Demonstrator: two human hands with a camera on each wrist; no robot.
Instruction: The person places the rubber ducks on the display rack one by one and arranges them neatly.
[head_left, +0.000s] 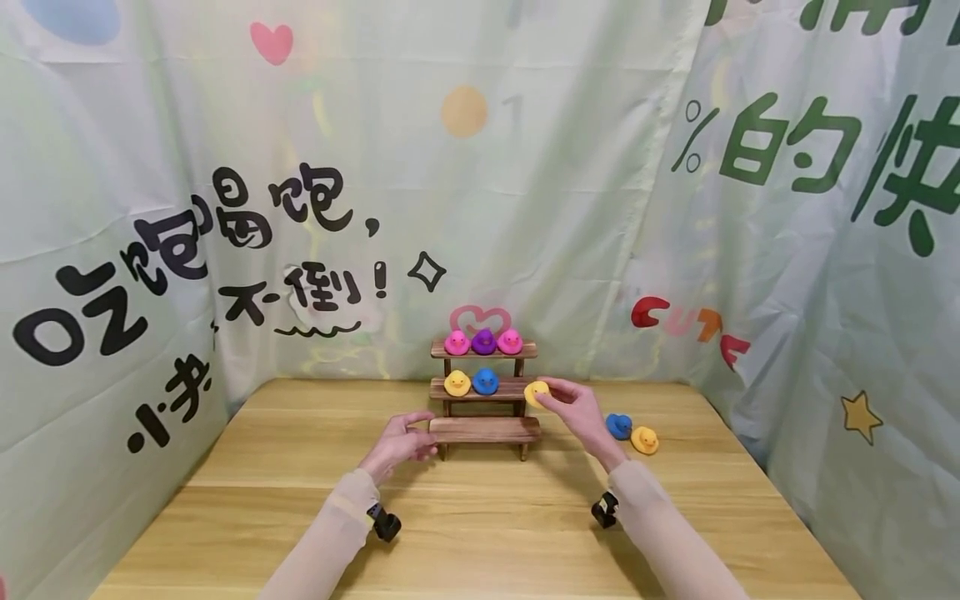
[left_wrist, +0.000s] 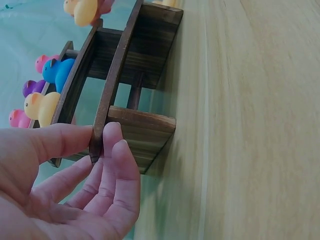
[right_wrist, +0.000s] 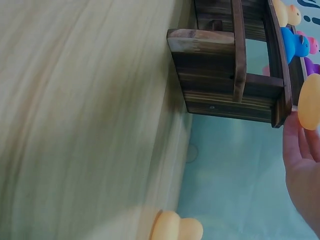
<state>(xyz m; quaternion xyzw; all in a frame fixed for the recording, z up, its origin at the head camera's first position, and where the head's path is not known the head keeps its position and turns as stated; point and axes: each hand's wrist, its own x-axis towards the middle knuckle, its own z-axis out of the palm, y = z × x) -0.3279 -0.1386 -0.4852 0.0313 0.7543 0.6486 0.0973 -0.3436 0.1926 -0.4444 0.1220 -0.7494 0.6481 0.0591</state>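
A three-tier wooden shelf stands on the table. My right hand pinches a yellow rubber duck at the right end of the middle tier; whether the duck touches the board I cannot tell. With thumb and fingers, my left hand grips the left end of the shelf's bottom board. Another yellow duck and a blue duck sit on the middle tier. Up on the top tier, a purple duck sits between two pink ducks, one at left and one at right.
On the table right of the shelf lie a blue duck and a yellow duck, side by side. A printed cloth curtain hangs close behind the shelf and along both sides of the wooden table.
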